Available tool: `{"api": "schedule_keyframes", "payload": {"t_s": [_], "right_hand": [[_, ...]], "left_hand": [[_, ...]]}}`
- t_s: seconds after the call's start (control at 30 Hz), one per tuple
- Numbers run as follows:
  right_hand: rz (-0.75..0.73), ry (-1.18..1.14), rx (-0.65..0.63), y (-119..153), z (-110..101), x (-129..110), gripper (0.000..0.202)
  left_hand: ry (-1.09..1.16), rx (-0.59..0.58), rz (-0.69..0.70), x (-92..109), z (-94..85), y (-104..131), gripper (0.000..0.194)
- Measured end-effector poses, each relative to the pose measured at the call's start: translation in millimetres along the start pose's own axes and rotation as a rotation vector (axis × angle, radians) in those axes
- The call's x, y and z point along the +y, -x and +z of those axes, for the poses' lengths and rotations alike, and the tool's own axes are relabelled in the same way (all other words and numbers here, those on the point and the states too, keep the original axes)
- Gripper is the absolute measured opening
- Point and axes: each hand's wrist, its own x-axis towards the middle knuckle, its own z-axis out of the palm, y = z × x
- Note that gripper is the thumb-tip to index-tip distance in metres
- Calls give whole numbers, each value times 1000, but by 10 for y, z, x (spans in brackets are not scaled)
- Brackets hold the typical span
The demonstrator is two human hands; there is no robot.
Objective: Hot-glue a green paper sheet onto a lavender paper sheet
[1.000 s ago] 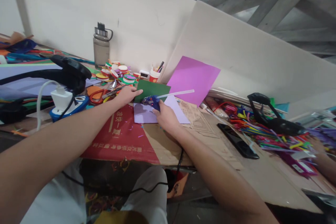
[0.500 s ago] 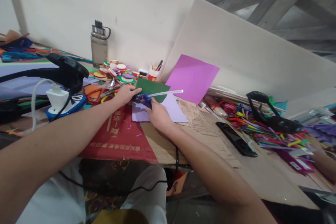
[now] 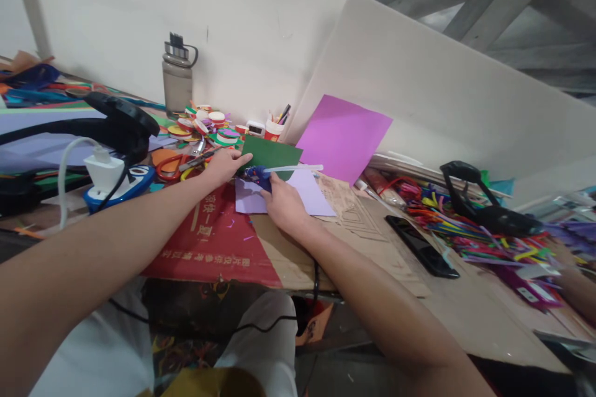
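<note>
A: State the position of the glue gun [image 3: 256, 174].
B: Centre of the frame, just in front of the green paper [image 3: 275, 152]. The right hand [image 3: 285, 201] has its grip closed around it.
A: Left hand [image 3: 226, 166]?
B: Its grip holds the green paper's left edge. Lilac paper [image 3: 313, 196] lies below.

A blue glue gun [image 3: 265, 182], pale stick [image 3: 298, 168] jutting right, is held near green paper [image 3: 275, 151] overlapping lavender paper [image 3: 311, 194].
</note>
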Motion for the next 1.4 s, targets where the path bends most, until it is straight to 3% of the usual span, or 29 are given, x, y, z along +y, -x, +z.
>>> {"api": "schedule_keyframes", "payload": {"t_s": [0.3, 0.73, 0.93, 1.13, 1.4], "right_hand": [[66, 49, -16, 75, -112, 96, 27], [-16, 37, -21, -1, 41, 17, 29], [-27, -12, -43, 52, -48, 76, 24], [41, -25, -58, 101, -194, 180, 34], [80, -16, -34, 57, -179, 183, 31]], "left_hand": [[-127, 11, 50, -11, -7, 17, 46], [-187, 23, 31, -31, -5, -6, 47], [-206, 40, 35, -15, -11, 8, 48], [-218, 46, 42, 16, -10, 22, 50], [-237, 34, 80, -33, -8, 2, 49]]}}
